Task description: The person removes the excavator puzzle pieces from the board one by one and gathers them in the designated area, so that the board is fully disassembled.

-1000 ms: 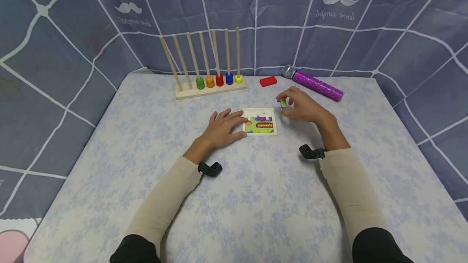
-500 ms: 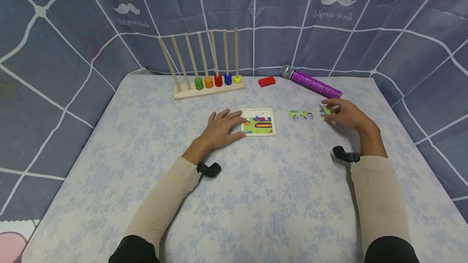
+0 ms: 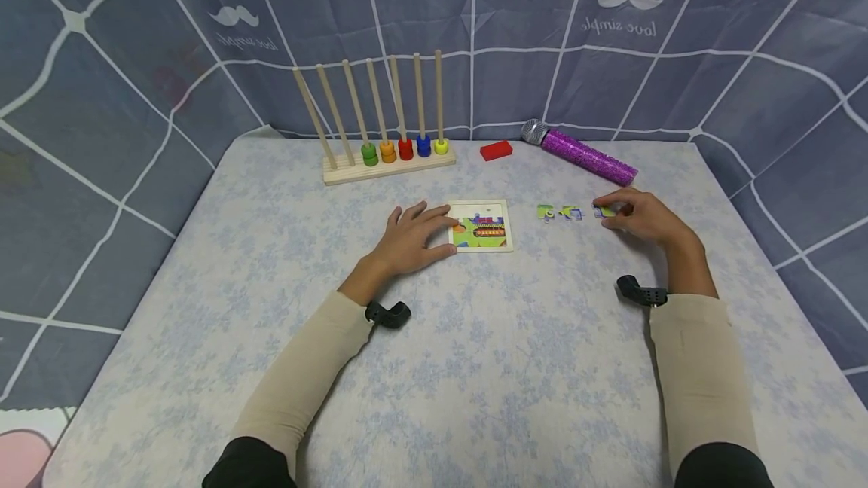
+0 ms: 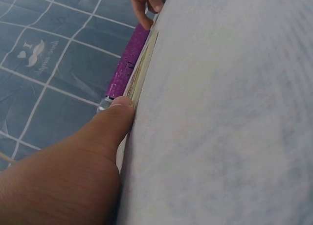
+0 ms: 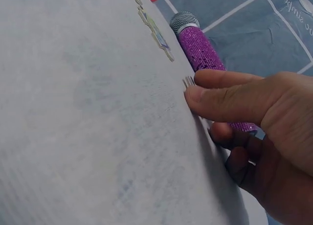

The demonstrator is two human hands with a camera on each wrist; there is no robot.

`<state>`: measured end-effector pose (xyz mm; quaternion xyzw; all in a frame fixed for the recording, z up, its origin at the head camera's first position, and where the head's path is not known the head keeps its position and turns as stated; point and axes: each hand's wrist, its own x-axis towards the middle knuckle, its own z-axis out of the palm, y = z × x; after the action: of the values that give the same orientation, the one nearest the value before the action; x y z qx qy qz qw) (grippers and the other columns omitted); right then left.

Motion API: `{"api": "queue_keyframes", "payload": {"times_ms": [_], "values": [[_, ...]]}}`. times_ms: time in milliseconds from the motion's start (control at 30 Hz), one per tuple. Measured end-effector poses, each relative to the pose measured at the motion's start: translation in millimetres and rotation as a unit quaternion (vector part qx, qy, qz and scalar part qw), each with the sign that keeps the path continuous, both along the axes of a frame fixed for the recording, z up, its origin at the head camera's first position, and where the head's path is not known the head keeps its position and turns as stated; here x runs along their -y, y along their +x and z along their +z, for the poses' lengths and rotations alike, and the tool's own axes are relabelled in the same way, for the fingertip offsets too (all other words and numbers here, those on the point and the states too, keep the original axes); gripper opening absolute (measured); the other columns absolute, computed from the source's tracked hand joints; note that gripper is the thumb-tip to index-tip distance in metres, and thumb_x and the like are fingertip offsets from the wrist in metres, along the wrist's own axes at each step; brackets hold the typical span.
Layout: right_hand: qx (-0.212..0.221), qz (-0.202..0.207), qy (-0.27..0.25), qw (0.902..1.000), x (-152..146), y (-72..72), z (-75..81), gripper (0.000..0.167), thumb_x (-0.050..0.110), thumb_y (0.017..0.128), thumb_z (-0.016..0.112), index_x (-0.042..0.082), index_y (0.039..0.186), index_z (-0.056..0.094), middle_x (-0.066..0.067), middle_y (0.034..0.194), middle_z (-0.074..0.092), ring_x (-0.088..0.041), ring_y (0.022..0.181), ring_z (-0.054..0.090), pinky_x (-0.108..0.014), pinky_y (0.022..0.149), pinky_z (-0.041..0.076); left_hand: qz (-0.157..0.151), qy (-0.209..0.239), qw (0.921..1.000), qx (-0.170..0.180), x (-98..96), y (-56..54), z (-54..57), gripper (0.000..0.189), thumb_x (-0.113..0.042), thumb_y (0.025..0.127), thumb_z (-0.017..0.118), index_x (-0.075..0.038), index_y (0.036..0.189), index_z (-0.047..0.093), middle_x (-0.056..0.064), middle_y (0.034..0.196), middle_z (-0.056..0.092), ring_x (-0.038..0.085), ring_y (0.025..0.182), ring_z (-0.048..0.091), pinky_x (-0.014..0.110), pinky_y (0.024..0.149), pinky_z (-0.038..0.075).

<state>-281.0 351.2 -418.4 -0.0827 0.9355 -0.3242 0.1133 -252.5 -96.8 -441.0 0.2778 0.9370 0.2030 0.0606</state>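
A small jigsaw puzzle (image 3: pixel 484 232) in a pale frame lies mid-table, partly filled with a green, orange and purple picture. My left hand (image 3: pixel 410 238) rests at its left side with fingers spread, fingertips over the edge; in the left wrist view the thumb (image 4: pixel 110 124) presses along the frame (image 4: pixel 142 76). Right of the puzzle, two loose green puzzle pieces (image 3: pixel 545 212) lie in a row. Beyond them my right hand (image 3: pixel 644 215) pinches another puzzle piece (image 3: pixel 600 211) between thumb and fingers, low over the table; the right wrist view shows it edge-on, mostly hidden.
Behind stands a wooden peg rack (image 3: pixel 389 169) with coloured beads on several rods. A red block (image 3: pixel 496 150) and a glittery purple microphone (image 3: pixel 590 157) lie at the table's back, close beyond my right hand. A grey-blue checked curtain (image 3: pixel 434 6) hangs behind.
My right hand has moved right, away from the puzzle, and two loose pieces now show between them. Over the last half second it has dipped slightly. The left hand stays in place.
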Motion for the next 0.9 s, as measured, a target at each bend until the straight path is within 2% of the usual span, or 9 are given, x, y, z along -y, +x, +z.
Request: {"api": "queue_keyframes", "payload": {"times_ms": [467,733,900], "values": [[0.019,-0.009,-0.013,0.9997,-2.3,1.5,-4.7,0.04,0.012,0.098,0.07,0.002,0.136,0.064,-0.016,0.133,0.053,-0.03,0.097,0.047,-0.036,0.076,0.043,-0.002,0.002,1.0,-0.002,-0.6,-0.6,-3.3,0.054,-0.055,0.099,0.058,-0.032,0.148,0.053,-0.004,0.163,0.031,0.032,0.151,0.017,0.065,0.115,0.005],[0.027,-0.015,-0.032,0.999,0.7,3.7,-2.5,0.052,0.014,0.096,0.073,0.001,0.142,0.056,-0.019,0.128,0.055,-0.028,0.093,0.048,-0.03,0.07,0.042,-0.004,0.008,1.0,-0.001,0.4,0.2,-3.1,0.054,-0.054,0.099,0.059,-0.03,0.148,0.053,-0.003,0.163,0.032,0.034,0.151,0.017,0.066,0.114,0.005],[0.026,-0.015,-0.039,0.9988,1.5,4.5,-2.3,0.058,0.015,0.095,0.075,0.002,0.146,0.051,-0.02,0.131,0.056,-0.027,0.092,0.048,-0.031,0.073,0.041,-0.007,0.01,0.9999,-0.005,0.5,-0.5,-2.8,0.054,-0.053,0.099,0.06,-0.03,0.147,0.053,-0.002,0.163,0.032,0.035,0.151,0.017,0.067,0.114,0.004]]}}
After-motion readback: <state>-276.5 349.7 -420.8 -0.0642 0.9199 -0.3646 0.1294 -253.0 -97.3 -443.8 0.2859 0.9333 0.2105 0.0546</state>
